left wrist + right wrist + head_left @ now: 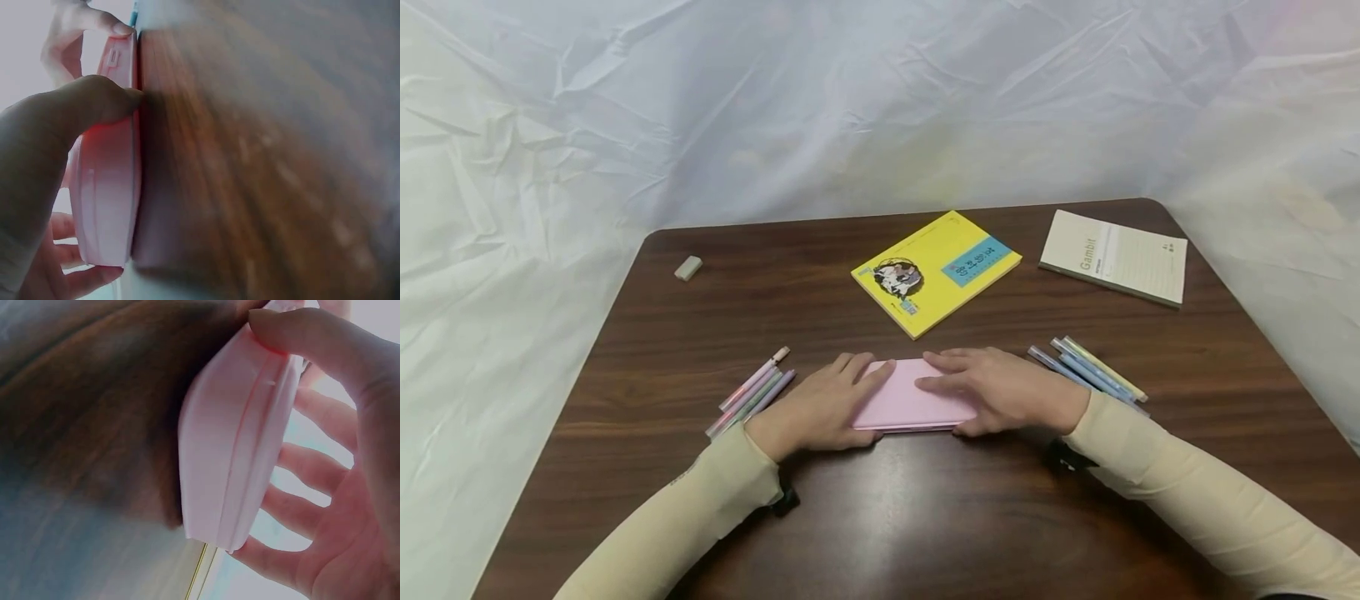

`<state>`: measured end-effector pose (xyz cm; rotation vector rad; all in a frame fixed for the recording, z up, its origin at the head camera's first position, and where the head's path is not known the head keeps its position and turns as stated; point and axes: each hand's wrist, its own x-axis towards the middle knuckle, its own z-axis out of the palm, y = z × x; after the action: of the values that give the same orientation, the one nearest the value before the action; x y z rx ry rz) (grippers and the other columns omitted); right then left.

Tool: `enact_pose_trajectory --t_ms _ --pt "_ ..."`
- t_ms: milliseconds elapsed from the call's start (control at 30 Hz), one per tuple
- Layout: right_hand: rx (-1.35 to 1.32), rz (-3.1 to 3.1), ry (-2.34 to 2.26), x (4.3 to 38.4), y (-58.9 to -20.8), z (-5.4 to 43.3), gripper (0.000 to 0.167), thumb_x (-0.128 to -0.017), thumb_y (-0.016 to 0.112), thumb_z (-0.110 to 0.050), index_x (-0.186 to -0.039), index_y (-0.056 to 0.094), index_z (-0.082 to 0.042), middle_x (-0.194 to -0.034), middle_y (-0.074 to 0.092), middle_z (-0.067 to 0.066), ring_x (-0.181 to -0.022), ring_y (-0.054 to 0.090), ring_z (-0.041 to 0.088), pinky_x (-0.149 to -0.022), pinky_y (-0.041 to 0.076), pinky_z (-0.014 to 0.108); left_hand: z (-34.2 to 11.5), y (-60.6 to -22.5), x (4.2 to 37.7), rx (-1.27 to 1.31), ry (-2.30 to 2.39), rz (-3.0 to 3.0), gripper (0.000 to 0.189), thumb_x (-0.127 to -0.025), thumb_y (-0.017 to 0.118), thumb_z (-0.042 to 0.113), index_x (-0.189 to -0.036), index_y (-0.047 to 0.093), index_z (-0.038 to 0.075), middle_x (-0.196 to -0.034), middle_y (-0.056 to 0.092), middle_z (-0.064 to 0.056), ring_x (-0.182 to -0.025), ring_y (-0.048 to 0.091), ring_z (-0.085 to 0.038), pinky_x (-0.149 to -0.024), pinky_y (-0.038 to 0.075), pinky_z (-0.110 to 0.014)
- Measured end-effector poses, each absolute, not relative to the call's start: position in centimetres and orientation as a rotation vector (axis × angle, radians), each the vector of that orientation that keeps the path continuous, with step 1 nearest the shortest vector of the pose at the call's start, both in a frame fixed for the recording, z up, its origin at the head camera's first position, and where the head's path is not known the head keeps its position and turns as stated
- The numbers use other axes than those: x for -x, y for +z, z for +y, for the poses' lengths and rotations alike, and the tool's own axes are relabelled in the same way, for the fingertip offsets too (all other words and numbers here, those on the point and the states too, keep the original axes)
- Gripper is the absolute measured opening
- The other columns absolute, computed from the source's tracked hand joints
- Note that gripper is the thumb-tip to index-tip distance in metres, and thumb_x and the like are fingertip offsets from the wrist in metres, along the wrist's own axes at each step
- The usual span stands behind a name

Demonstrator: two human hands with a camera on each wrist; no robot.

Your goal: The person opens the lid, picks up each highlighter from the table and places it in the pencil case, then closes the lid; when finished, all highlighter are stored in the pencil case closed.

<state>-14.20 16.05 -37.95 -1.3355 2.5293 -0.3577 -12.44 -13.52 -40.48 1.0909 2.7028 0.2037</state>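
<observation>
A closed pink plastic pencil box lies lengthwise on the table in front of the person. My left hand holds its left end, the thumb on the near side and the fingers over the top and far edge. At the right end my right hand grips it in the same way, its thumb low on the near side. Up close in the left wrist view, the box shows a small catch near one end and both thumbs against its side. The right wrist view has a lid seam along the box.
Left of the hands lie several pens; several blue and yellow pens lie on the right. Behind the box are a yellow book and a cream notebook. A white eraser sits far left on the dark wooden table.
</observation>
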Motion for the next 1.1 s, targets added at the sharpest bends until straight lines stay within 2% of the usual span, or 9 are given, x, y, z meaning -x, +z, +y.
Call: enact_pose_trajectory --t_ms 133,367,600,700,933,1100 --pt "1.344 2.511 -0.376 14.4 -37.7 15.8 0.071 -0.082 0.082 -0.04 -0.145 0.055 -0.021 -0.155 0.04 0.014 -0.14 0.043 0.03 -0.11 0.041 0.049 -13.7 -40.7 12.5 -1.081 0.217 2.712 0.092 -0.088 0.064 0.058 -0.161 0.019 0.025 -0.155 0.031 -0.011 -0.136 0.036 -0.027 -0.105 0.045 -0.044" --pt "1.332 2.515 -0.344 14.6 -37.0 15.6 0.072 -0.079 0.085 -0.036 -0.143 0.057 -0.021 -0.153 0.043 0.016 -0.137 0.047 0.03 -0.106 0.045 0.048 -13.6 -40.3 12.7 -1.105 0.216 2.69 0.09 -0.09 0.063 0.057 -0.161 0.018 0.023 -0.155 0.03 -0.013 -0.138 0.035 -0.029 -0.105 0.045 -0.046" --pt "1.292 2.457 -0.368 14.8 -36.7 15.4 0.07 -0.08 0.084 -0.033 -0.143 0.056 -0.022 -0.154 0.042 0.016 -0.137 0.048 0.03 -0.106 0.044 0.049 -13.7 -40.3 12.6 -1.091 0.223 2.641 0.091 -0.091 0.064 0.055 -0.161 0.015 0.024 -0.158 0.026 -0.016 -0.14 0.032 -0.032 -0.108 0.042 -0.048" --pt "1.24 2.436 -0.418 14.9 -36.4 15.7 0.066 -0.081 0.081 -0.032 -0.143 0.057 -0.025 -0.153 0.045 0.01 -0.133 0.052 0.026 -0.104 0.047 0.046 -13.9 -40.2 12.6 -1.099 0.249 2.646 0.094 -0.09 0.067 0.054 -0.161 0.015 0.025 -0.158 0.027 -0.014 -0.14 0.032 -0.03 -0.108 0.043 -0.047" --pt "1.194 2.388 -0.487 15.1 -36.2 16.2 0.06 -0.085 0.077 -0.036 -0.142 0.057 -0.03 -0.154 0.044 0.002 -0.14 0.044 0.021 -0.102 0.048 0.042 -14.5 -40.5 12.3 -1.06 0.358 2.671 0.097 -0.083 0.072 0.059 -0.159 0.02 0.03 -0.156 0.031 -0.007 -0.137 0.036 -0.024 -0.1 0.049 -0.044" --pt "1.183 2.371 -0.549 15.5 -36.2 16.6 0.06 -0.085 0.077 -0.038 -0.141 0.058 -0.029 -0.152 0.047 0.0 -0.141 0.044 0.019 -0.104 0.047 0.042 -14.9 -40.6 12.3 -0.966 0.525 2.659 0.104 -0.075 0.076 0.066 -0.158 0.026 0.028 -0.154 0.034 -0.007 -0.137 0.038 -0.025 -0.106 0.045 -0.045"
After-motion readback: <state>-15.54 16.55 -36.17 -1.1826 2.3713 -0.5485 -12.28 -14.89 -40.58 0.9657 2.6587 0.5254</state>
